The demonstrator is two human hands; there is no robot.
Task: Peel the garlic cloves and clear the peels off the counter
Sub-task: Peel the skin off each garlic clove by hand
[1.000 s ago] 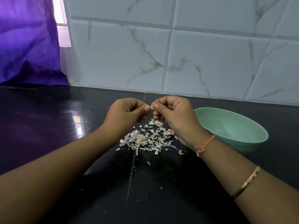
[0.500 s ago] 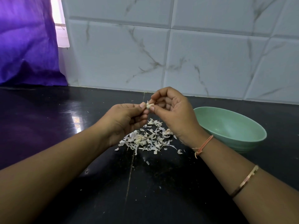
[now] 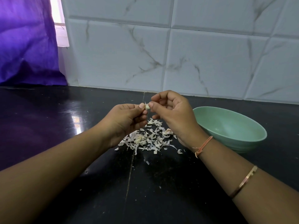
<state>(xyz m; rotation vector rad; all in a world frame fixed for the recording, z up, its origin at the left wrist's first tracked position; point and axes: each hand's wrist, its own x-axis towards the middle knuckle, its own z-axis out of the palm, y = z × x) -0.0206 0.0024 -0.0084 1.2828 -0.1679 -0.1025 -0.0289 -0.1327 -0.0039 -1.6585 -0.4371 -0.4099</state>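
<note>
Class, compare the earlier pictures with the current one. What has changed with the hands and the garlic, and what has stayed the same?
The right hand has turned and lifted slightly, its curled fingers rising above the garlic clove. The left hand barely shifted. Both keep pinching the clove between them, and nothing was picked up or let go. The peel pile, the green bowl and the counter are as before.

Small pale clove (image 3: 147,107) aloft; papery peels (image 3: 146,140) piled on counter (image 3: 161,199)

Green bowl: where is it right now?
In the head view the green bowl sits on the black counter, right of centre, close beside the right hand and to the right of the peel pile.
</note>
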